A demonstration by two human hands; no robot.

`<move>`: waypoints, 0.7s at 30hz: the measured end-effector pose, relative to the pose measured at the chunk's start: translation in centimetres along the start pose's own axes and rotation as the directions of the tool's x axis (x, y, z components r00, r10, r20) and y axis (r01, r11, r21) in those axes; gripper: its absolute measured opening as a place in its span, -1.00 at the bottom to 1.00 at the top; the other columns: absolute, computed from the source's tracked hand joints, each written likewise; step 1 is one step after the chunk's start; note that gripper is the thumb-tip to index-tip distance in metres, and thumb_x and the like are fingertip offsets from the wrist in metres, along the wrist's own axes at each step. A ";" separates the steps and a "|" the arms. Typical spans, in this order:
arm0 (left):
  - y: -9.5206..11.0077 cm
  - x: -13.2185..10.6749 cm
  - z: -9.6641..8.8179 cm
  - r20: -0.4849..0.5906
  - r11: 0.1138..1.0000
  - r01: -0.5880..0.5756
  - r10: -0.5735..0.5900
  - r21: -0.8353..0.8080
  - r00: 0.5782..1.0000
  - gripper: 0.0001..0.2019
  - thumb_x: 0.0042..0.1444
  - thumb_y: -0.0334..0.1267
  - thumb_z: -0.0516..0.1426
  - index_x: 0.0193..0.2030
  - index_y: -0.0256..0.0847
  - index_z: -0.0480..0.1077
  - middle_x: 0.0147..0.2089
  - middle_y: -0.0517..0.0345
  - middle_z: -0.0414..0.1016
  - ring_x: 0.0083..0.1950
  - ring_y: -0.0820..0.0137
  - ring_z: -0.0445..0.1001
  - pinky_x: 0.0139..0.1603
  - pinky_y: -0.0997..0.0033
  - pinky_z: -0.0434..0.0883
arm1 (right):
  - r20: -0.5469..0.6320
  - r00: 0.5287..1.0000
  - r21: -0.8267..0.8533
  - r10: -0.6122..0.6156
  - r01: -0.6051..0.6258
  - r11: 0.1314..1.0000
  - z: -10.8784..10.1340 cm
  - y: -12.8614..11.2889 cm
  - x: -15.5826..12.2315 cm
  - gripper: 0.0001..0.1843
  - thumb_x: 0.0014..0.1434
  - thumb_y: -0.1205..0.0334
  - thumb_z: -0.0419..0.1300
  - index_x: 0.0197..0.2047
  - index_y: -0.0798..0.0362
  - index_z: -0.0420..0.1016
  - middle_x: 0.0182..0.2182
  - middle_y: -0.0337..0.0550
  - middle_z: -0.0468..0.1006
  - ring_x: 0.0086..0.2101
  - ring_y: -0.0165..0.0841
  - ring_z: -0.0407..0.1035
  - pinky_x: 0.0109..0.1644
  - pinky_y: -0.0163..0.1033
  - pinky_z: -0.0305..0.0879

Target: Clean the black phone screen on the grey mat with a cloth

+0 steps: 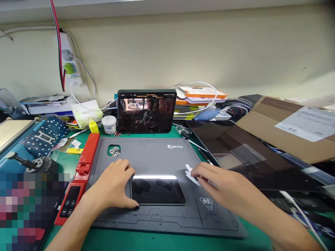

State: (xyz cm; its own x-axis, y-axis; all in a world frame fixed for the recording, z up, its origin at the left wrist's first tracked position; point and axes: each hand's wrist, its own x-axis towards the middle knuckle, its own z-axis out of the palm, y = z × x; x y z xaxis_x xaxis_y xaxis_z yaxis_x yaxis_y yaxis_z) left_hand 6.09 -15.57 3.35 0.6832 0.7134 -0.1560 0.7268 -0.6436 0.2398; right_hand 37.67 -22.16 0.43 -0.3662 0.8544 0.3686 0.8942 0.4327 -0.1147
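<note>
Phone spanned at left end by left hand, fingers spread apart, white wipe pinched in right hand

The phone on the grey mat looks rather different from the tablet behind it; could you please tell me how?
The phone lies flat, while the tablet stands upright. The phone shows a dark face; the tablet displays a lit picture. The tablet looks larger than the phone, though it is farther away. Both have rounded corners.
</note>
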 end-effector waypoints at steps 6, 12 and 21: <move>0.1 0.0 0.2 -0.011 0.999 -0.013 0.014 0.031 1.000 -0.42 -0.19 0.03 0.40 -0.08 -0.24 0.41 -0.06 0.03 0.35 -0.08 0.16 0.33 -0.10 0.15 0.36 | -0.189 0.979 0.074 -0.080 0.095 0.993 -1.1 -1.4 0.9 -0.80 0.36 0.43 -0.03 -0.21 0.03 0.37 -0.30 -0.19 0.51 -0.36 -0.40 0.43 -0.34 -0.31 0.31; 0.3 0.0 0.1 -0.012 0.999 -0.007 0.007 0.047 1.000 -0.42 -0.20 0.01 0.41 -0.08 -0.24 0.42 -0.06 0.02 0.36 -0.07 0.14 0.35 -0.11 0.16 0.37 | -0.242 0.967 0.282 -0.084 0.153 0.947 -0.8 -2.9 1.1 -0.77 0.32 0.48 0.01 -0.13 -0.02 0.40 -0.28 -0.15 0.55 -0.33 -0.37 0.48 -0.28 -0.30 0.41; 0.4 0.2 0.1 -0.001 0.998 -0.012 0.012 0.058 1.000 -0.43 -0.17 0.01 0.40 -0.07 -0.26 0.42 -0.06 0.00 0.36 -0.07 0.12 0.34 -0.10 0.14 0.35 | -0.063 0.925 0.243 -0.374 0.378 0.893 2.1 -5.2 1.5 -0.71 0.36 0.45 -0.02 -0.11 0.08 0.53 -0.12 -0.05 0.58 -0.09 -0.21 0.44 -0.01 -0.04 0.45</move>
State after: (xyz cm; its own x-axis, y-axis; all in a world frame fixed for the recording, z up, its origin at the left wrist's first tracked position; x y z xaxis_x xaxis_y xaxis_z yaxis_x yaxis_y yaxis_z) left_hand 6.52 -15.74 3.36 0.6920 0.7056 -0.1524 0.7213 -0.6672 0.1861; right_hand 31.90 -22.56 -0.34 -0.6569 0.6104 0.4425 0.5980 0.7793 -0.1873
